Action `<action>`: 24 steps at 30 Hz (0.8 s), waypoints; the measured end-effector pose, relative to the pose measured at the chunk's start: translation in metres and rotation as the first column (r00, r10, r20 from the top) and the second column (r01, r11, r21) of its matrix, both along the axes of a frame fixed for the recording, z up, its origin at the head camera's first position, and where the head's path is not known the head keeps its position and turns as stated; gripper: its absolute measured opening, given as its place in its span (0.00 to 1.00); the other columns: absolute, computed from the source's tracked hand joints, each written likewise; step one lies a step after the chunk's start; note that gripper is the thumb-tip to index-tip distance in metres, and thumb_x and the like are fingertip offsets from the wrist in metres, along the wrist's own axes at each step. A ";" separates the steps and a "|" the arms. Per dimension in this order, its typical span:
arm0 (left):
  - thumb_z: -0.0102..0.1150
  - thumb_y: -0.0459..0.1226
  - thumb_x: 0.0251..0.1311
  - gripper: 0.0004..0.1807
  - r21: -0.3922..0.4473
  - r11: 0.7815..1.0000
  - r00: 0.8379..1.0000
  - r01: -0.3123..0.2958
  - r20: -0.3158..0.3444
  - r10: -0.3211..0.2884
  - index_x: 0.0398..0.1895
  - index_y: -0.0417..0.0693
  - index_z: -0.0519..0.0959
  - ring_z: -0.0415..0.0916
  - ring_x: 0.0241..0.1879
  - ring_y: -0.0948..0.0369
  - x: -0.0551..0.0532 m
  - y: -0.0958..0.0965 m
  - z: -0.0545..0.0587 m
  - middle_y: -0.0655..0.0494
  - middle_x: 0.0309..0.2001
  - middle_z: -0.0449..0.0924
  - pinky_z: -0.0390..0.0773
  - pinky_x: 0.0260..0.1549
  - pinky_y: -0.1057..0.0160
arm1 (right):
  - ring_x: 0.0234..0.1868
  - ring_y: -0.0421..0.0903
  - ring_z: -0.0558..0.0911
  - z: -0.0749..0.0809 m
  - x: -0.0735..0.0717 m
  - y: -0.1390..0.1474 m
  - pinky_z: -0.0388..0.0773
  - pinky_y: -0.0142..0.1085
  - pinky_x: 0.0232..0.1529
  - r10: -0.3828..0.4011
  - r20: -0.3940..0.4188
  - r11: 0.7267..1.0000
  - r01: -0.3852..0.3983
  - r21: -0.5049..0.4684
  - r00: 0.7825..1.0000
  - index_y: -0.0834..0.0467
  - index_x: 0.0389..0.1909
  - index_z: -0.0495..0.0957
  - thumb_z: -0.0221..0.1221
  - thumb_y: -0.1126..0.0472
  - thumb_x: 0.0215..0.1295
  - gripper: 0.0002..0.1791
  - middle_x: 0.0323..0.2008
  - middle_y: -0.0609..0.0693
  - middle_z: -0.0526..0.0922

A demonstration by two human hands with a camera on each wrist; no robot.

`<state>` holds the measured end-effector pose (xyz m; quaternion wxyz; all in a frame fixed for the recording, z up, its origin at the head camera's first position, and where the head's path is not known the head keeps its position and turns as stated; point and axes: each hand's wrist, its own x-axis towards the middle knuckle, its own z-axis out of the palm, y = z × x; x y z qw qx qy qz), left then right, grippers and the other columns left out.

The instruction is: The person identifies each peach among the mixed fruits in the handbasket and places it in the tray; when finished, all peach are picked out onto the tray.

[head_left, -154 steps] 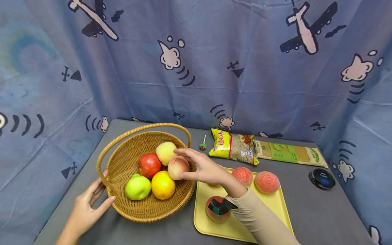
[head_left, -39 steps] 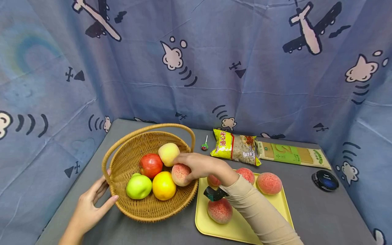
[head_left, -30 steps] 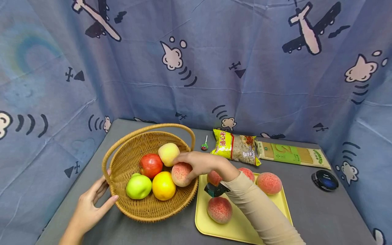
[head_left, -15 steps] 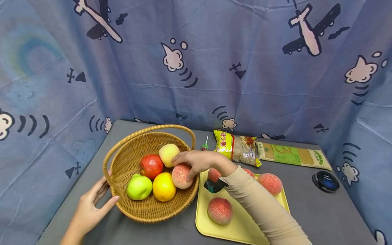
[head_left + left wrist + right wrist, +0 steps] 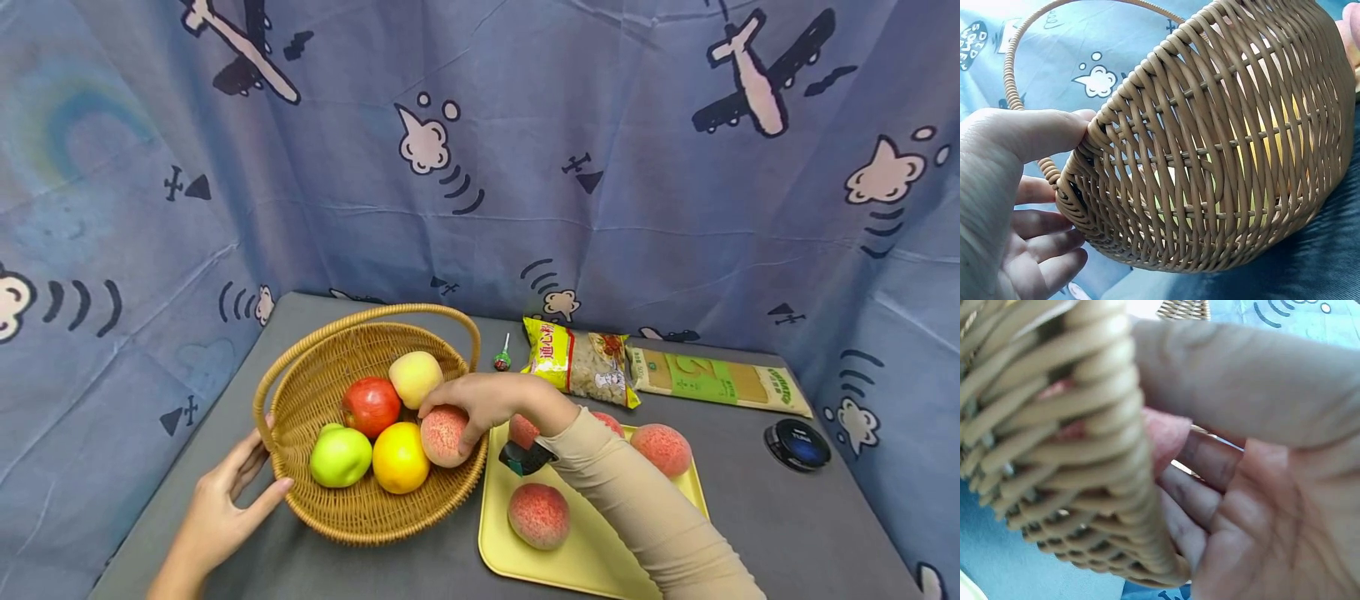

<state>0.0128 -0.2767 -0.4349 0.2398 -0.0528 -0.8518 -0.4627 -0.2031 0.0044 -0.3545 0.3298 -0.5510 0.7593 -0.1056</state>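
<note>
In the head view a round wicker basket [image 5: 337,525] with a tall handle stands tilted toward me. My left hand [image 5: 213,517] grips its left rim, thumb on the near side; the left wrist view shows the thumb [image 5: 1041,134] pressed on the woven edge and the fingers behind it. Inside the basket's right side, my right hand [image 5: 498,400] holds a pinkish peach [image 5: 444,439] from above, thumb and fingers round it. Beside that peach lie an orange [image 5: 401,457], a red apple [image 5: 371,407], a pale yellow fruit [image 5: 415,379] and a green fruit [image 5: 341,456].
Right of the basket, a yellow tray [image 5: 517,567] carries several peaches, partly covered by my right forearm. Behind it lie a lollipop [image 5: 502,360], a bag of pasta [image 5: 581,358] and a flat noodle pack [image 5: 712,379]. A round black tin [image 5: 797,444] sits far right.
Since the oldest frame, the right hand has lowered the peach against the basket's right side. The peach has turned, showing a redder side now. The left hand keeps its grip on the rim.
</note>
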 end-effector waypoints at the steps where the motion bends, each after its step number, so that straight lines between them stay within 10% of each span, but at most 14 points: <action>1: 0.66 0.19 0.44 0.43 -0.001 1.000 1.000 -0.001 0.002 0.001 0.68 0.35 0.62 0.65 0.59 0.80 0.000 0.000 0.000 0.71 0.64 0.63 0.69 0.55 0.84 | 0.57 0.42 0.71 -0.001 0.000 0.000 0.71 0.31 0.60 0.001 -0.002 1.000 -0.001 -0.010 1.000 0.54 0.59 0.72 0.72 0.60 0.49 0.34 0.59 0.48 0.74; 11: 0.66 0.18 0.42 0.44 0.013 1.000 1.000 0.023 -0.020 -0.023 0.68 0.35 0.63 0.66 0.60 0.78 -0.001 -0.001 -0.002 0.62 0.67 0.64 0.68 0.55 0.83 | 0.57 0.40 0.71 -0.010 -0.001 0.010 0.72 0.31 0.60 -0.036 0.083 0.964 0.056 -0.260 0.996 0.53 0.57 0.74 0.70 0.63 0.47 0.32 0.58 0.46 0.74; 24: 0.65 0.16 0.41 0.45 0.019 0.999 0.998 0.047 -0.039 -0.046 0.68 0.34 0.62 0.65 0.62 0.76 0.002 -0.005 -0.007 0.56 0.69 0.63 0.69 0.56 0.83 | 0.59 0.45 0.69 -0.015 0.011 0.025 0.75 0.36 0.60 -0.072 0.299 0.789 0.238 -0.567 0.952 0.57 0.59 0.71 0.72 0.62 0.48 0.34 0.59 0.52 0.69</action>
